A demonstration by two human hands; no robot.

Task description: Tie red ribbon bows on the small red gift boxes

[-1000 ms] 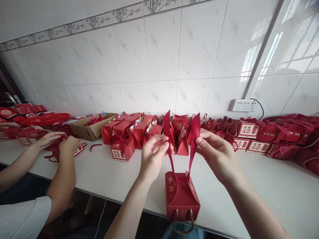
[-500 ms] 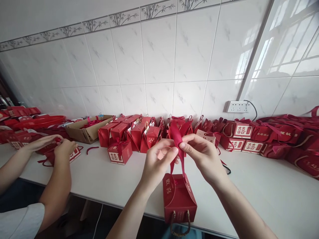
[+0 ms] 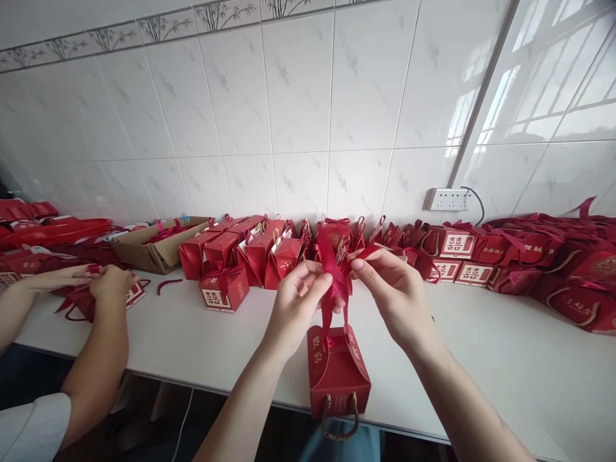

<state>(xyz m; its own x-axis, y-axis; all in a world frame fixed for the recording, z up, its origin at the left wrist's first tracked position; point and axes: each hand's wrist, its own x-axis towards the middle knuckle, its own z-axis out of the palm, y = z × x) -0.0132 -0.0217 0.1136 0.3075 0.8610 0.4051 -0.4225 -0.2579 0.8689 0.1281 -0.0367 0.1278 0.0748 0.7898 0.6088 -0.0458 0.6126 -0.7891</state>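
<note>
My left hand [image 3: 299, 305] pinches the red ribbon [image 3: 328, 253] where its strands cross, thumb against fingers, and my right hand [image 3: 394, 292] pinches one end just beside it. The ribbon runs down into the top of the red box [image 3: 339, 382], which sits below my hands at the front edge of the counter [image 3: 187, 340], its rope handle [image 3: 341, 436] towards me. Beyond my left hand stands a small box with a bow [image 3: 238, 294]. To my left, a co-worker's hands [image 3: 111, 282] are at another red box [image 3: 85, 301].
</note>
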